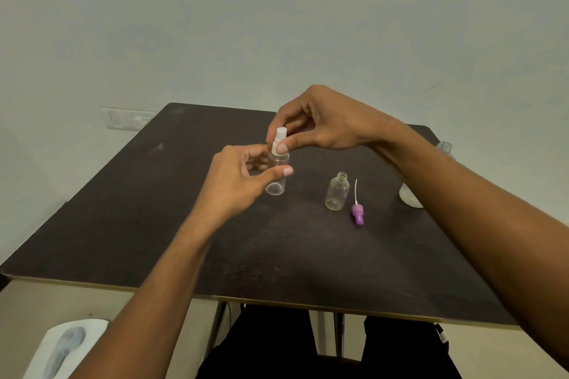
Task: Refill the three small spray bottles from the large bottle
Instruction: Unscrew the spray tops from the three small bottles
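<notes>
A small clear spray bottle [277, 183] stands on the dark table [154, 209] at centre. My left hand [237, 181] grips its body. My right hand [320, 123] pinches its white spray top [280, 136] from above. A second small clear bottle [337, 192] stands uncapped to the right, with its purple spray top [357, 213] lying beside it, tube pointing away. Behind my right forearm, the base of a larger translucent bottle [409, 197] shows, mostly hidden. Another clear bottle neck [445, 148] peeks out at the far right edge.
The table backs onto a pale wall with a switch plate [129, 118] at left. A white object with a grey shape [66, 348] lies on the floor at bottom left. My legs in black [308, 348] are under the table's front edge.
</notes>
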{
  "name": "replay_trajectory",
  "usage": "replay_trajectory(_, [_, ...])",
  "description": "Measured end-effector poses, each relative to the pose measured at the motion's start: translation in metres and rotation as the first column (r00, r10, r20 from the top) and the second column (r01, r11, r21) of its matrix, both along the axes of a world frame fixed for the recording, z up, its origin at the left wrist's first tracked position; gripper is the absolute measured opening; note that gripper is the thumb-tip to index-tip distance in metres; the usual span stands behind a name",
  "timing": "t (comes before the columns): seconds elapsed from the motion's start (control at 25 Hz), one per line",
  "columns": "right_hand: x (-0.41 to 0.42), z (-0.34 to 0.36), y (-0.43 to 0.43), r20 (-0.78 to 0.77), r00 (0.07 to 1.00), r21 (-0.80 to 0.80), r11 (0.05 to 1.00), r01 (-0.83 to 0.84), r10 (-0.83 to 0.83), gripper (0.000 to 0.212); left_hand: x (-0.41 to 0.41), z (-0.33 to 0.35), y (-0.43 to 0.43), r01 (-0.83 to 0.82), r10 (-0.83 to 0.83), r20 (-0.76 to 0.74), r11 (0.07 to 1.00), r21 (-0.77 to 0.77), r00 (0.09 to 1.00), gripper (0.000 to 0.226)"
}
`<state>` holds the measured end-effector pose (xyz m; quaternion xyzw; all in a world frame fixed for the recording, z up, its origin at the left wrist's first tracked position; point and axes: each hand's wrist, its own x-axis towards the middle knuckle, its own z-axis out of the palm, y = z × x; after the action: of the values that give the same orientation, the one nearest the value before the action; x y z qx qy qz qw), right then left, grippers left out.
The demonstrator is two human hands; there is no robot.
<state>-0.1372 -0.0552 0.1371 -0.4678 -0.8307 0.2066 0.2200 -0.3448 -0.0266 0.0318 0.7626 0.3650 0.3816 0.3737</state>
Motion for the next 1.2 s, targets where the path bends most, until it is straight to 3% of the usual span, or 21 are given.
replay_trajectory(0.12, [-0.002, 0.003, -0.004, 0.044, 0.998, -0.036, 0.998, -0.051, 0.052, 0.025, -0.005, -0.001, -0.002, -0.006, 0.006, -0.011, 1.0, -0.011, 1.0, 0.032])
replay_trajectory(0.32, [-0.023, 0.003, -0.008, 0.267, 0.931, 0.218, 0.957, 0.192, -0.248, 0.043, -0.002, -0.007, -0.005, -0.115, 0.115, 0.022, 0.993, 0.01, 0.993, 0.037])
replay_trajectory(0.4, [-0.029, 0.003, -0.007, 0.286, 0.913, 0.219, 0.947, 0.234, -0.291, 0.04, 0.001, -0.006, -0.006, -0.142, 0.142, 0.016, 0.989, 0.031, 0.99, 0.038])
replay_trajectory(0.68, [-0.03, 0.019, -0.009, 0.406, 0.905, 0.136, 0.988, 0.076, -0.125, 0.017, 0.001, -0.005, -0.011, -0.119, 0.118, 0.04, 0.993, 0.023, 0.992, 0.044])
replay_trajectory(0.88, [-0.027, 0.022, -0.009, 0.417, 0.909, 0.094, 0.995, -0.037, -0.006, 0.023, -0.003, -0.006, -0.011, -0.084, 0.085, 0.084, 0.996, -0.018, 0.993, 0.04])
replay_trajectory(0.96, [-0.03, 0.021, -0.01, 0.38, 0.924, 0.131, 0.991, 0.003, -0.053, 0.026, -0.003, -0.006, -0.011, -0.105, 0.105, 0.089, 0.994, -0.001, 0.991, 0.035])
replay_trajectory(1.08, [-0.034, 0.016, -0.007, 0.366, 0.905, 0.209, 0.967, 0.147, -0.216, 0.037, -0.001, -0.006, -0.01, -0.146, 0.144, 0.074, 0.989, 0.022, 0.987, 0.046])
replay_trajectory(1.2, [-0.035, 0.016, -0.006, 0.411, 0.89, 0.153, 0.977, 0.146, -0.197, 0.03, 0.002, -0.007, -0.011, -0.134, 0.132, 0.086, 0.991, 0.019, 0.988, 0.05])
